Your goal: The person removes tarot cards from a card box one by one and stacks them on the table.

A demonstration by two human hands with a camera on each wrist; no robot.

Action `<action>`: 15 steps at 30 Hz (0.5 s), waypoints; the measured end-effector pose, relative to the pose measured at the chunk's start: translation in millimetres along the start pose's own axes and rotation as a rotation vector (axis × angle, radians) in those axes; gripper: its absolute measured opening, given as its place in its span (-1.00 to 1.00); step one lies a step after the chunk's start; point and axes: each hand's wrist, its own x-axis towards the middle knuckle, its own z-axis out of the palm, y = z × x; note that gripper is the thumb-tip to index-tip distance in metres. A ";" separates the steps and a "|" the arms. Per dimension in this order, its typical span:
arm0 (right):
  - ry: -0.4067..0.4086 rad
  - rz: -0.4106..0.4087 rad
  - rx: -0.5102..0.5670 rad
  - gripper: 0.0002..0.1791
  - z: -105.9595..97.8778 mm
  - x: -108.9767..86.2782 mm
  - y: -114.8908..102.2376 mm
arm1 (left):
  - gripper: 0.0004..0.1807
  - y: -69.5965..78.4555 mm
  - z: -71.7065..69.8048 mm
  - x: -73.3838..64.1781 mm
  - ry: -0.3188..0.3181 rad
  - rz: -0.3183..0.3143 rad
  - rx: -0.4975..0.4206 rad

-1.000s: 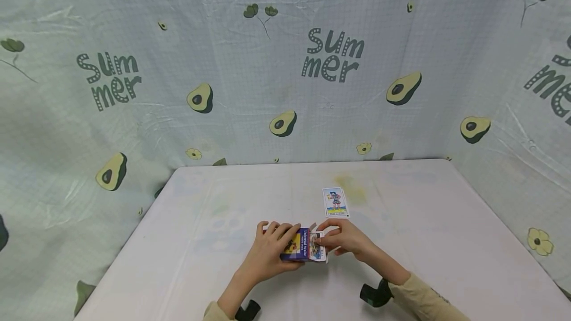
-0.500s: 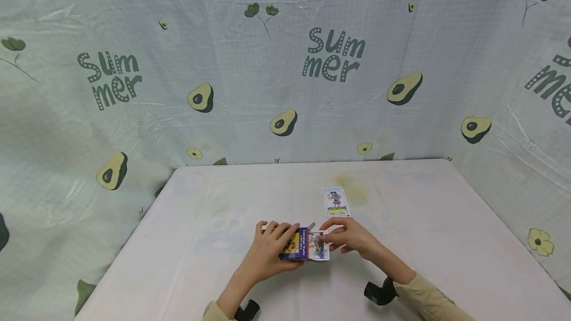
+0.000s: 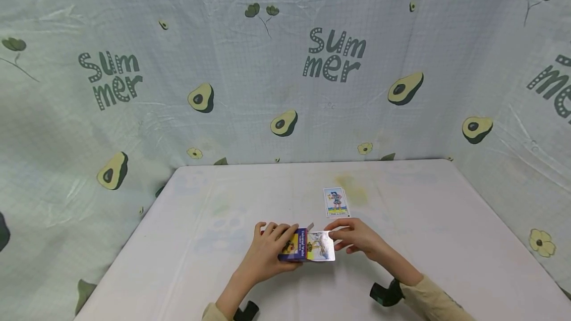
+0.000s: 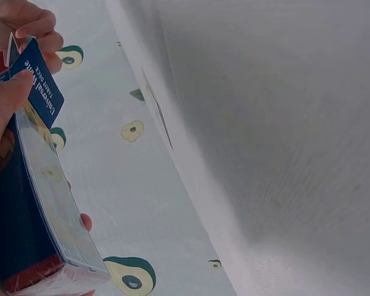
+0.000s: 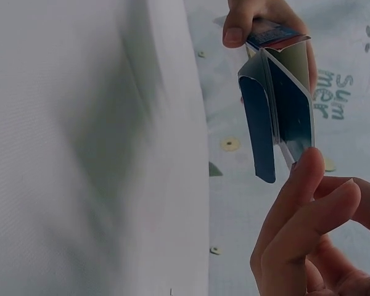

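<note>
My left hand (image 3: pixel 266 255) grips a blue and yellow tarot deck box (image 3: pixel 292 244) from the left, thumb on its near side and fingers spread over the top. The box is held flat with its opened end to the right. A tarot card (image 3: pixel 320 246) juts out of that end, its picture side partly washed out by glare. My right hand (image 3: pixel 357 239) pinches the card's outer end at the far corner. In the right wrist view the card's dark back (image 5: pixel 291 108) shows beside the rounded blue flap (image 5: pixel 257 129), with a fingertip at its edge.
Beyond the hands, a few face-up tarot cards (image 3: pixel 336 202) lie in a small pile on the white-covered table (image 3: pixel 214 207). A printed avocado curtain (image 3: pixel 250 73) hangs behind and at both sides. Dark wrist camera mounts (image 3: pixel 386 293) sit on the forearms.
My right hand has moved to the right, and the tarot card has slid farther out of the box. The left hand and the box have stayed almost in place.
</note>
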 end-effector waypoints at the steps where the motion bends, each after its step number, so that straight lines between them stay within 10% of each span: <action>1: -0.003 0.001 0.003 -0.55 -1.1 -0.3 0.3 | -0.13 0.0 0.1 0.1 -0.004 -0.002 0.003; 15: 0.002 0.011 0.028 -0.53 -11.7 -6.3 -0.3 | -0.12 -2.1 0.7 0.2 -0.001 -0.005 0.000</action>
